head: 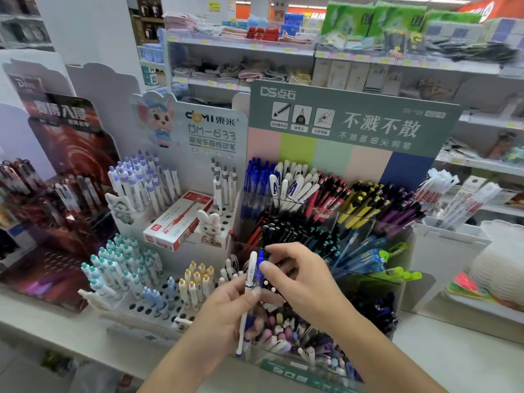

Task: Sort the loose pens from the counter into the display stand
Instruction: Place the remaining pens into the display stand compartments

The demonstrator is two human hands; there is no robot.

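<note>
White pen (247, 296) held near upright in the left hand (226, 310), fingers curled round its barrel, blue tip pointing down. A blue pen (259, 269) sits right beside it, its top pinched between the thumb and fingers of the right hand (300, 279) (its lower part looks to be in the left hand's grip too, hard to tell). Both pens are in front of the stand (354, 131), above its lower front bins, just below the black pens (286, 231). The stand's clear compartments hold blue, white, red, yellow and purple pens along the back row, light blue ones (363, 256) on the right, pastel ones (283, 336) at the front. To the left, a white holed rack (147, 307) with teal-capped, yellow-capped and purple-capped pens, and a red-white box (177, 221) lying on it. All stands on a pale counter (453, 361). Store shelves (241, 49) behind.
</note>
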